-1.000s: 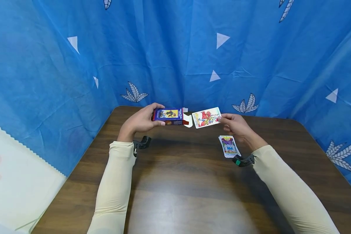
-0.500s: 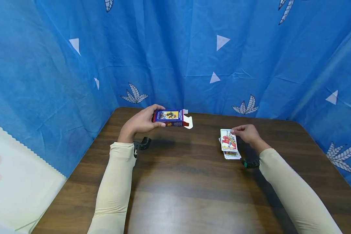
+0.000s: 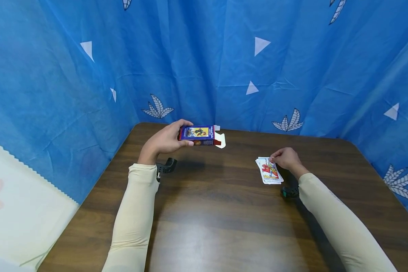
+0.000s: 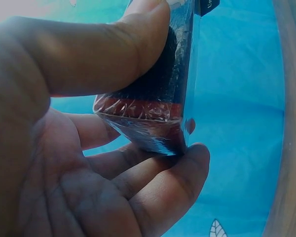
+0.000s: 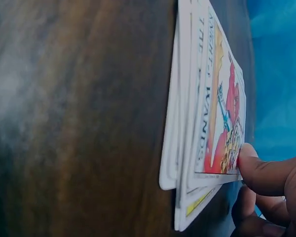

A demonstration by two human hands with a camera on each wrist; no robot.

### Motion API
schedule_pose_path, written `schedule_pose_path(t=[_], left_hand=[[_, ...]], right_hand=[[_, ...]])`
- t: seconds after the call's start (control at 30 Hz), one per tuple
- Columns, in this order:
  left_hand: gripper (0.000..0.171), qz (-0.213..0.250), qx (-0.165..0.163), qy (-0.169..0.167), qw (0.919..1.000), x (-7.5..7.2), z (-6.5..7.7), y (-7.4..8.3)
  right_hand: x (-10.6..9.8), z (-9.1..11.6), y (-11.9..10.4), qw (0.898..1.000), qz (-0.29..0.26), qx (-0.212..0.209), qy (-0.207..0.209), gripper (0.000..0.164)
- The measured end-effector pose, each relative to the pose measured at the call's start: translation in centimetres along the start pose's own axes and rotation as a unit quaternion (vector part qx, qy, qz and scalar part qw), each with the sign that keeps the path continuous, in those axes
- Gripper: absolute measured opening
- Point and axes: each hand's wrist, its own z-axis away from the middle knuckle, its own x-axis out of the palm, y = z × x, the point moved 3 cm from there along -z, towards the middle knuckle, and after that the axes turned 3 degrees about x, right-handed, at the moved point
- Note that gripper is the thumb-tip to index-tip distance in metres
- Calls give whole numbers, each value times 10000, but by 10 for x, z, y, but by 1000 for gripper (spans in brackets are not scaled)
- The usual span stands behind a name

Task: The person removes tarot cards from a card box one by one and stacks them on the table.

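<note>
My left hand (image 3: 166, 140) grips a blue and red tarot card box (image 3: 198, 132) above the table, thumb on the near side and fingers behind. The box's white end flap (image 3: 221, 139) hangs open towards the right. In the left wrist view, shiny clear wrap covers the bottom of the box (image 4: 143, 126). At the right, my right hand (image 3: 287, 158) pinches the far right corner of a Knight of Wands card (image 3: 269, 170). That card lies on a small, uneven stack of cards (image 5: 170, 148) on the table. My right thumb (image 5: 261, 170) presses on its edge; the fingertips are partly hidden.
The brown wooden table (image 3: 204, 204) runs under both arms. A blue patterned curtain (image 3: 197, 68) hangs behind its far edge and down both sides. White cloth (image 3: 17, 211) lies at the left. A black wrist mount (image 3: 166, 166) sits on each wrist.
My right hand has carried the Knight of Wands card from beside the box's open end, right and nearer, down onto the stack. My left hand and the box have hardly moved.
</note>
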Motion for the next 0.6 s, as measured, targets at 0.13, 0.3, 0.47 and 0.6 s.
schedule_pose_path(t=[0.13, 0.3, 0.47, 0.6], left_hand=[[67, -25, 41, 4, 10000, 1, -2, 0], [66, -68, 108, -21, 9999, 2, -4, 2], [66, -107, 76, -35, 9999, 3, -4, 2], [66, -55, 61, -46, 10000, 2, -3, 1]], right_hand=[[-1, 2, -10, 9990, 167, -309, 293, 31], [1, 18, -53, 9872, -682, -1274, 679, 29], [9, 41, -120, 9537, -2371, -1848, -121, 31], [16, 51, -159, 9322, -2924, -1829, -1098, 33]])
